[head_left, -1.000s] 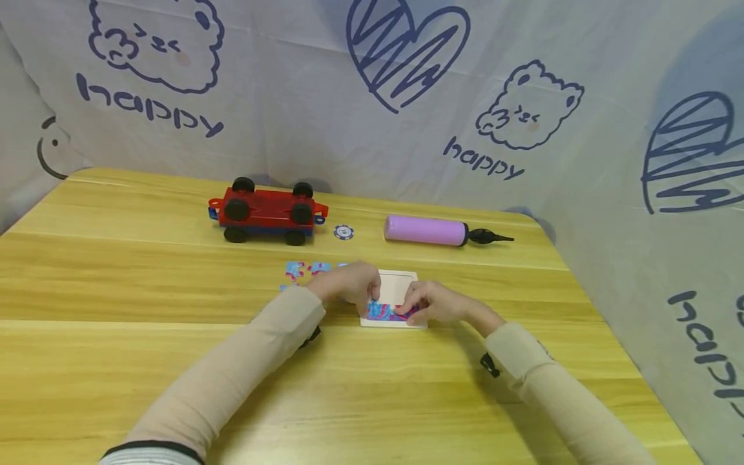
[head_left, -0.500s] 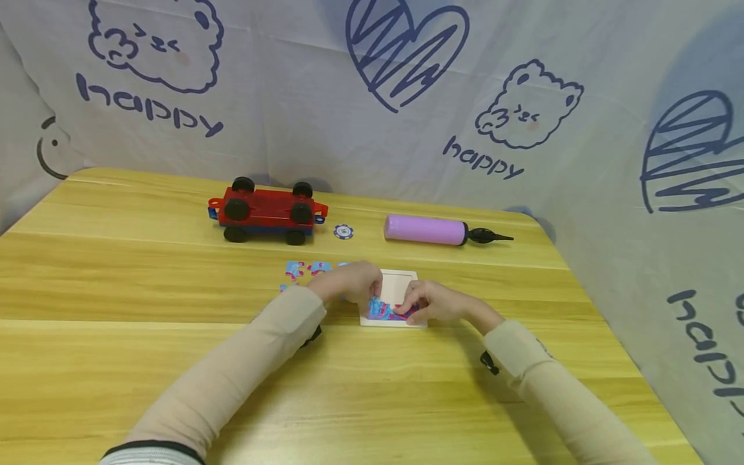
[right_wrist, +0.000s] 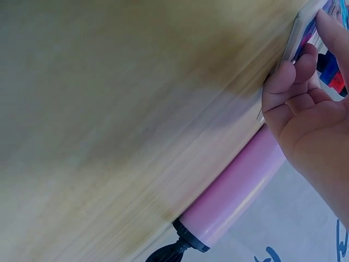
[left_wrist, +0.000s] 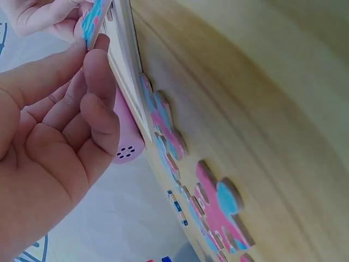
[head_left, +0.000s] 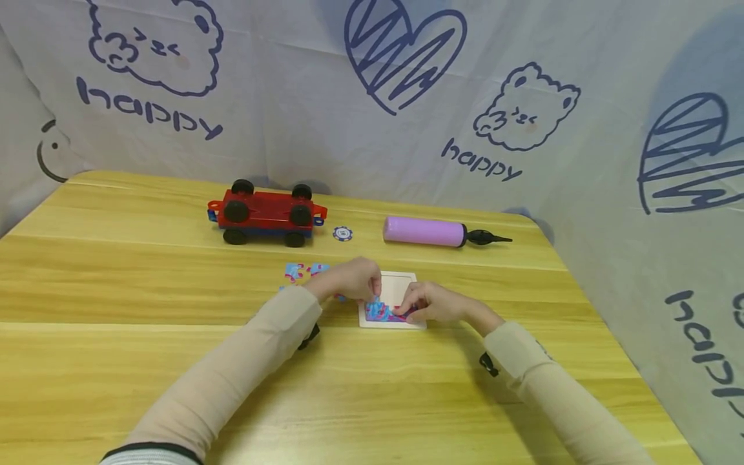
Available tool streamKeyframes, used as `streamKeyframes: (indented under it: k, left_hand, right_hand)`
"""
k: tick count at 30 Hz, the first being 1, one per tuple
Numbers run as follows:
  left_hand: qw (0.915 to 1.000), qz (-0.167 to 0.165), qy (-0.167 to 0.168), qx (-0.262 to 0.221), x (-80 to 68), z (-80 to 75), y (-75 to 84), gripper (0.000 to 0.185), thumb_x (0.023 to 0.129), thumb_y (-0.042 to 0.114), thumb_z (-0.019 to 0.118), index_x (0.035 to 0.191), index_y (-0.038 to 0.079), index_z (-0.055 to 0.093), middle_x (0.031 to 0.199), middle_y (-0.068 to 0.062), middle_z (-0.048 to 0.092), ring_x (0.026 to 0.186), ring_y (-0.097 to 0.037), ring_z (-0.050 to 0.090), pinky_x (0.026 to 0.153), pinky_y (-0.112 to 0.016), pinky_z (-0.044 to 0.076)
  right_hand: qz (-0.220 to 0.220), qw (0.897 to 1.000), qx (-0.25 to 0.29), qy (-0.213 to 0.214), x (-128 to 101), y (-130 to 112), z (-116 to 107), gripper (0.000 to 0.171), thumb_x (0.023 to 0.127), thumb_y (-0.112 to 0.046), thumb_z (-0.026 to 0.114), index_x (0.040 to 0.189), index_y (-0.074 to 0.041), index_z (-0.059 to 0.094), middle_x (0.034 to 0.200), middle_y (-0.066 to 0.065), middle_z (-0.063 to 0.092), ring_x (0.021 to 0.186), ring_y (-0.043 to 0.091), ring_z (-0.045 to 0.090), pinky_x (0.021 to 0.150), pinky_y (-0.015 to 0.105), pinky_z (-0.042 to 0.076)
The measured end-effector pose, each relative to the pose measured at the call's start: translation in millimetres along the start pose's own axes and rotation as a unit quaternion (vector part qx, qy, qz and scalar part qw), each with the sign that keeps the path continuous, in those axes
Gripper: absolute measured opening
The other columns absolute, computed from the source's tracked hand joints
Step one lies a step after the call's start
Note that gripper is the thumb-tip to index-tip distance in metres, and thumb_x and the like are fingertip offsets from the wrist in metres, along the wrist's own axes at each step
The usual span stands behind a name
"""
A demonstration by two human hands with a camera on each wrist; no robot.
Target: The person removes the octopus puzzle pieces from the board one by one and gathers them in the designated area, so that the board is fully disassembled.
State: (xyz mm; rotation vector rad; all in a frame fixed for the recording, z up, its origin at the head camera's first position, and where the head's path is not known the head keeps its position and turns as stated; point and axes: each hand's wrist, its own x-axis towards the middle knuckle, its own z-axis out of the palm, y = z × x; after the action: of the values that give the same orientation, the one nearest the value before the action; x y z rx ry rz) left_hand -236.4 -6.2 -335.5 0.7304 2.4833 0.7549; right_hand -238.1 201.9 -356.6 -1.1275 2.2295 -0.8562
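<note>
My left hand [head_left: 356, 279] pinches a blue-and-pink jigsaw puzzle piece [left_wrist: 94, 26] between thumb and fingertips, over the left part of a white puzzle tray [head_left: 398, 281]. Joined blue, pink and purple pieces [head_left: 379, 314] fill the tray's near strip; its far part shows bare cream board. My right hand [head_left: 436, 302] grips at the tray's near right, thumb and index finger bent over the joined pieces. In the right wrist view, that hand's other fingers [right_wrist: 281, 82] curl beside the tray edge. The left hand hides part of the tray's left side.
Several loose puzzle pieces [head_left: 293, 271] lie left of the tray, partly behind the left forearm. Behind stand an upturned red-and-blue toy wagon [head_left: 268, 212], a blue-and-white poker chip [head_left: 343, 233] and a purple hand pump [head_left: 424, 231]. A printed white cloth [head_left: 302, 97] hangs behind the table [head_left: 145, 271].
The left hand has lifted slightly and drawn a little left, with the pinched piece now raised at the joined strip's far left. The right hand has stayed in place.
</note>
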Motion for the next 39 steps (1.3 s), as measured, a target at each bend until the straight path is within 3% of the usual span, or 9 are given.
streamKeyframes:
  k: [8,15,22,29,39]
  left_hand:
    - [0.9994,0.02,0.011,-0.028,-3.6,-3.3,-4.4,0.008,0.078,-0.006,0.06,0.078,0.002,0.059,0.069,-0.004,0.057,0.056,-0.014,0.054,0.051,-0.019,0.043]
    - [0.9964,0.066,0.017,-0.049,-10.7,-9.0,-11.9,0.01,0.081,-0.006,0.054,0.085,-0.002,0.062,0.065,-0.005,0.058,0.054,-0.015,0.053,0.05,-0.019,0.041]
    - [0.9953,0.061,0.023,-0.072,-19.3,-13.7,-21.1,0.01,0.083,-0.005,0.053,0.083,-0.001,0.062,0.064,-0.005,0.057,0.054,-0.014,0.05,0.052,-0.02,0.041]
    - [0.994,0.068,0.029,-0.081,-30.3,-19.1,-29.6,0.011,0.085,-0.003,0.053,0.082,0.0,0.064,0.063,-0.007,0.057,0.053,-0.018,0.051,0.05,-0.021,0.041]
    - [0.9937,0.072,0.034,-0.078,-49.1,-28.9,-45.0,0.014,0.085,-0.003,0.051,0.086,-0.002,0.065,0.061,-0.004,0.055,0.05,-0.015,0.047,0.05,-0.023,0.041]
  right_hand:
    - [0.006,1.0,-0.005,0.006,1,1,1,0.02,0.079,0.004,0.062,0.098,0.005,0.064,0.084,0.003,0.053,0.066,0.01,0.04,0.06,0.02,0.035]
    - [0.0,1.0,-0.01,0.02,1,2,2,0.021,0.078,0.003,0.063,0.1,0.004,0.065,0.083,0.003,0.054,0.067,0.011,0.041,0.06,0.022,0.037]
    - [0.012,0.999,-0.004,0.038,0,2,3,0.026,0.078,0.002,0.065,0.103,0.004,0.062,0.082,0.005,0.052,0.068,0.013,0.041,0.061,0.023,0.038]
    - [0.074,0.995,-0.014,0.06,0,-1,3,0.035,0.076,0.001,0.067,0.108,0.006,0.055,0.08,0.006,0.049,0.068,0.014,0.04,0.061,0.022,0.037]
    - [0.079,0.994,-0.036,0.07,-2,0,4,0.025,0.074,-0.006,0.07,0.095,0.002,0.058,0.077,0.004,0.049,0.065,0.012,0.04,0.059,0.021,0.038]
